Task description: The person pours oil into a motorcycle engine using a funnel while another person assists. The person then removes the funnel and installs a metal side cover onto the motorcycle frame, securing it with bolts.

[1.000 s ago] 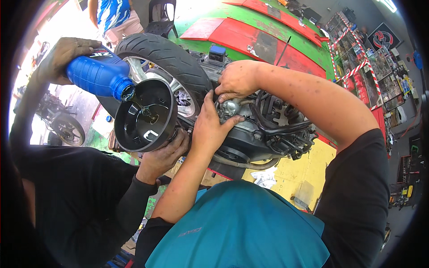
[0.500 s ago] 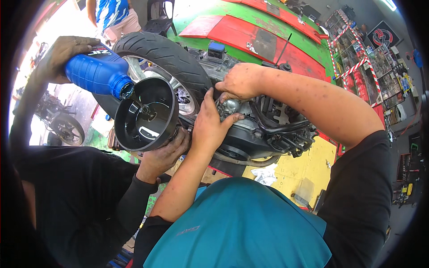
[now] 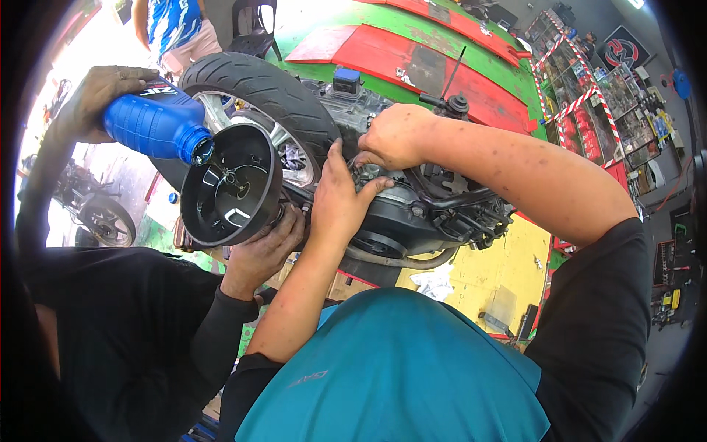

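My left hand (image 3: 340, 199) lies against the engine (image 3: 383, 221) of a motorcycle, thumb spread from the stretched fingers, close to the rear tyre (image 3: 269, 88). Just beyond it, my right hand (image 3: 401, 136) is closed, its fingers curled down at the engine's upper part. What those fingers grip is hidden. At my left, a co-worker's hand (image 3: 110, 92) tips a blue oil bottle (image 3: 155, 125) over a wide black funnel (image 3: 274, 166). The co-worker's other hand (image 3: 265, 250) supports the funnel from below, beside my left wrist. Dark, shiny oil shows inside the funnel.
A black frame tube (image 3: 449, 197) curves beside my right forearm. White cloth (image 3: 433, 282) lies on the yellow surface below the engine. Behind are red ramps (image 3: 401, 62), a black chair (image 3: 254, 28), a standing person (image 3: 177, 33) and display shelves (image 3: 582, 103). Another motorcycle (image 3: 107, 214) stands at left.
The whole view has shifted slightly, moving the scene a little left. Both my hands keep their places on the engine. The co-worker still holds the bottle tilted over the funnel.
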`<state>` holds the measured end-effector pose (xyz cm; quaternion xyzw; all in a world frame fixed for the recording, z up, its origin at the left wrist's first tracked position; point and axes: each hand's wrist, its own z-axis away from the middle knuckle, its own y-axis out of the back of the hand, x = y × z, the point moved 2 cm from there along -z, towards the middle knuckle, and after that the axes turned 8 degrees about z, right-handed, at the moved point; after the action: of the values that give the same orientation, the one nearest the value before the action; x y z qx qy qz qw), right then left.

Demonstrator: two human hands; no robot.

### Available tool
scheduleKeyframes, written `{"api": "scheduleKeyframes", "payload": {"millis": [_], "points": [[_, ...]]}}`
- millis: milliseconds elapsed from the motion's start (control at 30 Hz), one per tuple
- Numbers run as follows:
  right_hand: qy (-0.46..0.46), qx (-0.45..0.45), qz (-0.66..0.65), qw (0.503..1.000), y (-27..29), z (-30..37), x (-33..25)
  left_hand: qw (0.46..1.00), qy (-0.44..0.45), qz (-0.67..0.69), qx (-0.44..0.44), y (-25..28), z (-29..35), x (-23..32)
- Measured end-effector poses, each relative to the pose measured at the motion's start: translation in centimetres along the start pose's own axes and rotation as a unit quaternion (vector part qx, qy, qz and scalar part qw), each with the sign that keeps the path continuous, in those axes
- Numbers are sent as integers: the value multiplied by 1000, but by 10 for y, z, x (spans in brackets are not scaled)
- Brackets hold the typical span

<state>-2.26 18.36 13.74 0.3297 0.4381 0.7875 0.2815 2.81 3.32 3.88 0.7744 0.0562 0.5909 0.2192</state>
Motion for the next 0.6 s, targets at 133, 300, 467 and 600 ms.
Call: {"api": "scheduleKeyframes", "payload": {"millis": [133,300,467,600], "points": [[-38,-20,-15,999,4,5,-9,1000,11,4,-2,1,1,2],[-84,-32,-31,995,7,11,-19,1000,19,2,-6,1,1,4],[-111,-27,-33,993,12,16,-28,1000,9,-1,-1,-2,1,-3],[-127,-37,-37,991,16,19,-35,1000,12,0,-7,-2,1,-4]]}}
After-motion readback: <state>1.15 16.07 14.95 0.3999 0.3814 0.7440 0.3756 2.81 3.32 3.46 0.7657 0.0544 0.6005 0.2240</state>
